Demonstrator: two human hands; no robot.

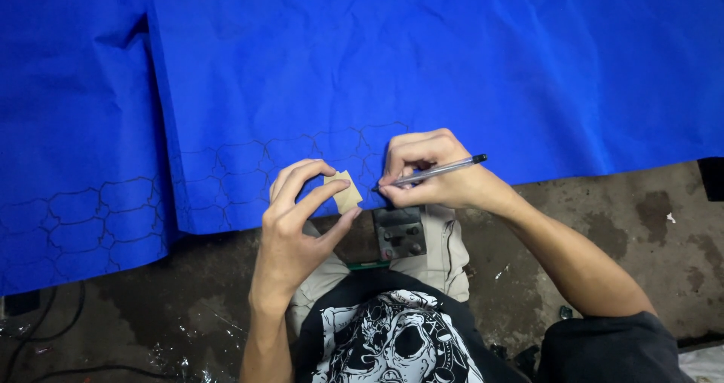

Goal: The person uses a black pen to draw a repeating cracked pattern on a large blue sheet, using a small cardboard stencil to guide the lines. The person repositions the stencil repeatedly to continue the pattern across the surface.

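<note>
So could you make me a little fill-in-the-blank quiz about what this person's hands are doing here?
1. The right hand holds a ____.
2. The left hand pinches a small tan ____ piece.
3. The big sheet under the hands is coloured ____.
4. The outlines drawn on the sheet are ____ in colour.

Missing words: pen; card; blue; black.

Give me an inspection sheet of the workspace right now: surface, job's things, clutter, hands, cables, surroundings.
Surface: stained concrete floor, partly covered.
Job's things: blue sheets with black traced outlines; tan card template; pen.
Clutter: small grey metal block near the knee; plastic wrap.
Hands: left hand pinches the template; right hand holds the pen on the sheet.
Cables: black cable at lower left.
Surroundings: nothing seen.
</note>
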